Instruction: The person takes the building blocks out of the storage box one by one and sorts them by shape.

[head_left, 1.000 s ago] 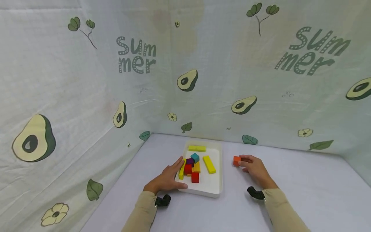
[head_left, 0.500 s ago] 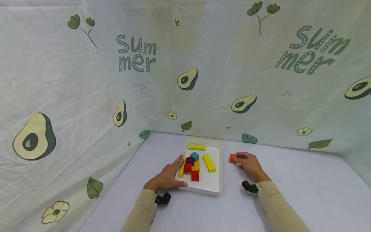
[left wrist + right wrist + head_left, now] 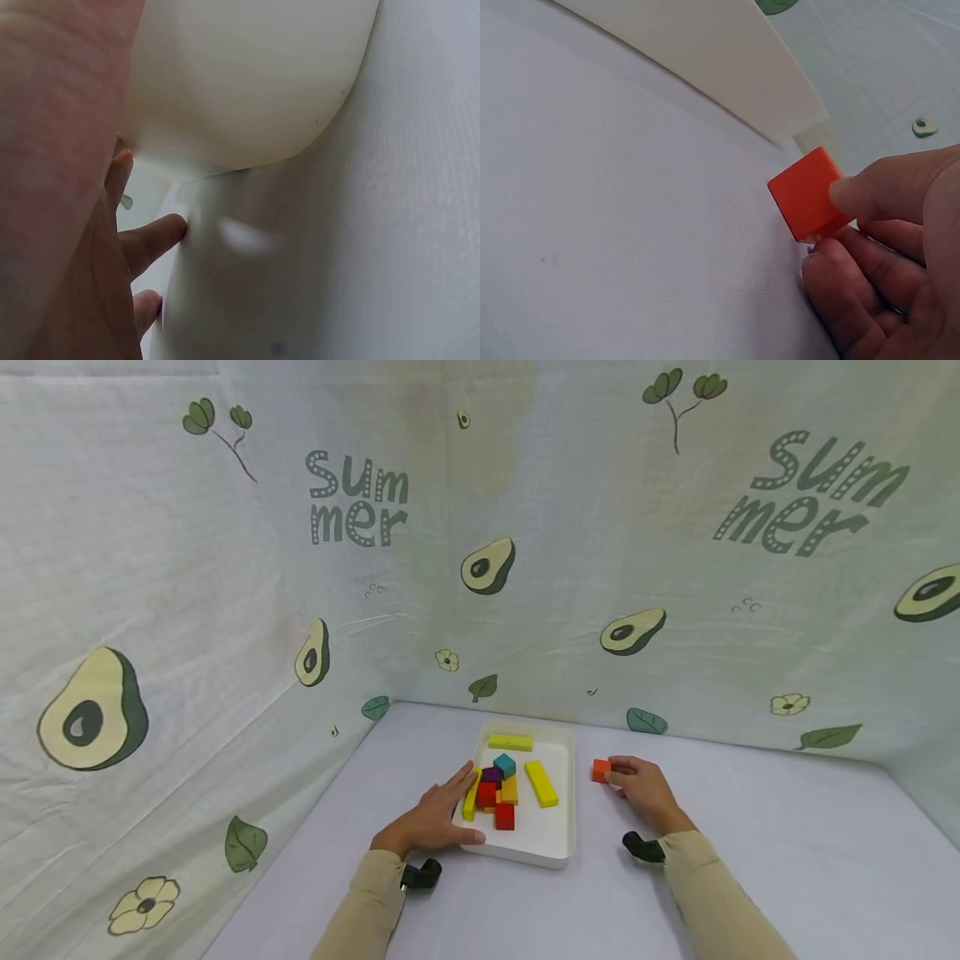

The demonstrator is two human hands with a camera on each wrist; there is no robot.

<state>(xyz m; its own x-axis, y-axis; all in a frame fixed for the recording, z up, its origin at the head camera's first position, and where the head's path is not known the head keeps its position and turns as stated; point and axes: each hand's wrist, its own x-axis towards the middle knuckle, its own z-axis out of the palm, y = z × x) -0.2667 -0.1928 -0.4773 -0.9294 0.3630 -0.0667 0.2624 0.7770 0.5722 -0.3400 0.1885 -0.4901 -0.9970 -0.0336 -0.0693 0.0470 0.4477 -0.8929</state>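
your right hand (image 3: 642, 789) pinches the orange cube (image 3: 802, 196); your left hand (image 3: 429, 821) lies spread against the white tray (image 3: 543, 839).

your left fingers are apart along the tray's left side, thumb at the near edge. the cube is between your right thumb and fingers, just beside the tray's right wall, outside it; whether it touches the table (image 3: 600, 893), you can't tell. it's probably light, stiff and hard to damage, its smooth faces maybe a bit slippery, so hold two opposite flat sides, not corners. inside the tray lie yellow bars (image 3: 542, 784), red cubes (image 3: 506, 816) and a blue cube (image 3: 505, 767).
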